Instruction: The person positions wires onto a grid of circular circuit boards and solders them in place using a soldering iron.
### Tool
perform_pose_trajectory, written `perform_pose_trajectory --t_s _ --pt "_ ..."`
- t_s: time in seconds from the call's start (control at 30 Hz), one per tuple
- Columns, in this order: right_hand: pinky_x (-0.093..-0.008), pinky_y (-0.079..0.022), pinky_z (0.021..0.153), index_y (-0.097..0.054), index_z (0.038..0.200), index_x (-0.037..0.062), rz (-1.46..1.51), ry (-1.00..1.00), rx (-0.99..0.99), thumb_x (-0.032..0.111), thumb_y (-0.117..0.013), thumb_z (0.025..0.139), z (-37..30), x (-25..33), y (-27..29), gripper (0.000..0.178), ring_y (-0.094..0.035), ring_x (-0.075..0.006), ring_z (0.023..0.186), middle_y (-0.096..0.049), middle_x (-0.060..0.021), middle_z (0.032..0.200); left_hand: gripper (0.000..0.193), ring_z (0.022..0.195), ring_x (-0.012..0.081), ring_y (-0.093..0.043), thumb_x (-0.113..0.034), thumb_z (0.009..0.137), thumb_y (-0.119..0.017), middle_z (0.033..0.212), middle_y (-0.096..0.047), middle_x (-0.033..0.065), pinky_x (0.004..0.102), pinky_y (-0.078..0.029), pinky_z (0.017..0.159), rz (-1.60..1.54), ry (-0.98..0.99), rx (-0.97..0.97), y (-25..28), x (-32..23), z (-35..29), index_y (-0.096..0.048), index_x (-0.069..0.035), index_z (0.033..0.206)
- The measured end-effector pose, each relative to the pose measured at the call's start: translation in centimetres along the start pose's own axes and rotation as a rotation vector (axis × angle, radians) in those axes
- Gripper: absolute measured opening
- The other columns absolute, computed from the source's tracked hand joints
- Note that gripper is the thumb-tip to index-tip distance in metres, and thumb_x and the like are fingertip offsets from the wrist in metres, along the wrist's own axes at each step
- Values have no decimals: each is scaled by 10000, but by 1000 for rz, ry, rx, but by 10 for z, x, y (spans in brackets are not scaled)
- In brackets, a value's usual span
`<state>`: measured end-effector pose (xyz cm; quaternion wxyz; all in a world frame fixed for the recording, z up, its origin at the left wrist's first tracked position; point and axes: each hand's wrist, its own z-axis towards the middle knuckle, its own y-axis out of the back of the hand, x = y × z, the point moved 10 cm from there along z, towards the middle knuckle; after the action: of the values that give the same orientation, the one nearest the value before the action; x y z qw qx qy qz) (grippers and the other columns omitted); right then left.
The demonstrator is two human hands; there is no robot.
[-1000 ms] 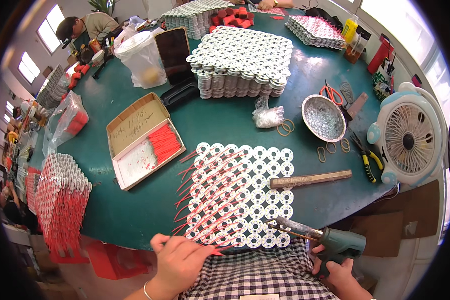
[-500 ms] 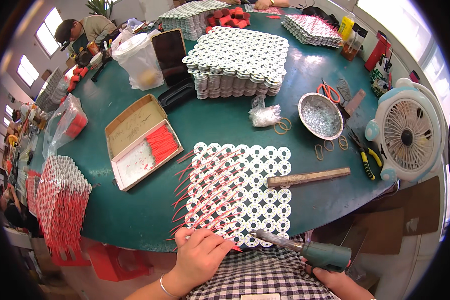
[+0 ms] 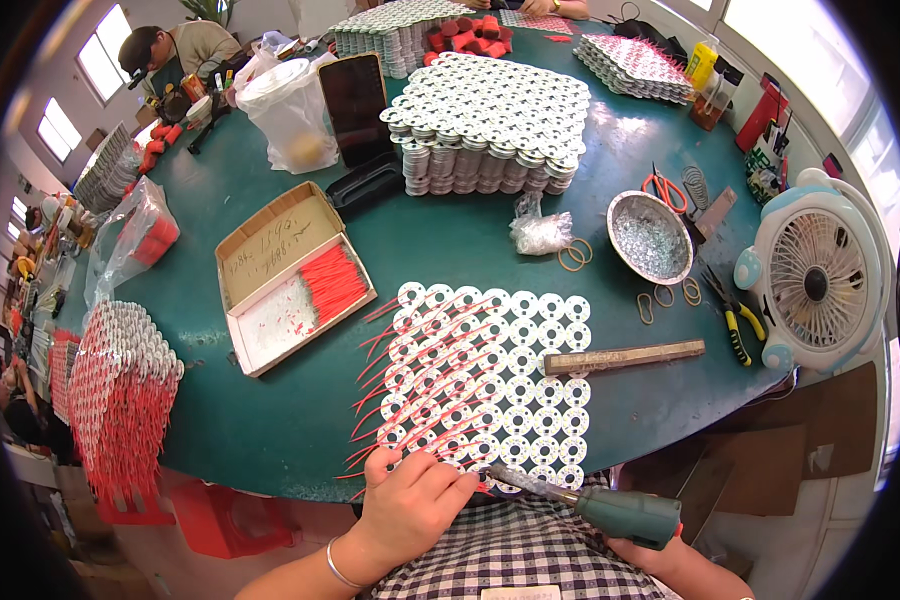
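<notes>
A sheet of round white circuit boards (image 3: 520, 392) lies at the table's near edge, with thin red wires (image 3: 425, 385) slanting across its left part. My left hand (image 3: 415, 508) is closed at the sheet's near edge, its fingertips pinching red wires whose ends show beside the index finger. In my right hand (image 3: 645, 552) is a green soldering gun (image 3: 630, 514); the hand is partly hidden under its handle. The gun's metal tip points left, at the nearest row of boards, close to my left fingers. A wooden strip (image 3: 625, 357) rests on the sheet's right side.
An open cardboard box (image 3: 300, 285) of red wires stands left of the sheet. Behind are stacked boards (image 3: 490, 110). Rightward are a metal bowl (image 3: 650, 237), pliers (image 3: 735, 318) and a fan (image 3: 815, 280). Wired boards (image 3: 125, 390) are piled at left. Other people sit farther off.
The soldering gun's tip has shifted left along the nearest row, toward my left fingers. My left hand has stayed at the sheet's near edge. The whole view has shifted slightly.
</notes>
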<state>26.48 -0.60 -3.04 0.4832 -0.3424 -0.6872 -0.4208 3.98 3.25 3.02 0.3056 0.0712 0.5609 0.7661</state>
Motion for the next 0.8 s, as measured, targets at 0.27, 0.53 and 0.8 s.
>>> perform_pose_trajectory --t_s 0.27,0.53,0.8 --pt "-327 -490 763 -604 1059 -10 -70 49 27 97 -655 748 -3 -1 -1 333 -627 -224 859 -642 -122 985 137 757 105 -516 -151 710 -603 747 -573 -87 383 -267 804 24 -14 5 1 -3 2 -669 -161 829" --pt "-273 -456 541 -517 1161 3 305 -101 -165 398 -634 791 -28 -29 25 553 -561 -135 584 -622 -88 852 131 763 119 -513 -141 705 -606 739 -573 -78 388 -286 812 40 -27 14 0 -4 4 -673 -161 815" --pt "-314 -450 696 -512 1170 0 228 -79 -168 286 -562 821 -40 -22 27 453 -567 -148 692 -617 -92 824 164 723 105 -508 -129 663 -662 712 -544 -85 383 -256 785 -15 -25 -14 9 -15 9 -678 -175 820"
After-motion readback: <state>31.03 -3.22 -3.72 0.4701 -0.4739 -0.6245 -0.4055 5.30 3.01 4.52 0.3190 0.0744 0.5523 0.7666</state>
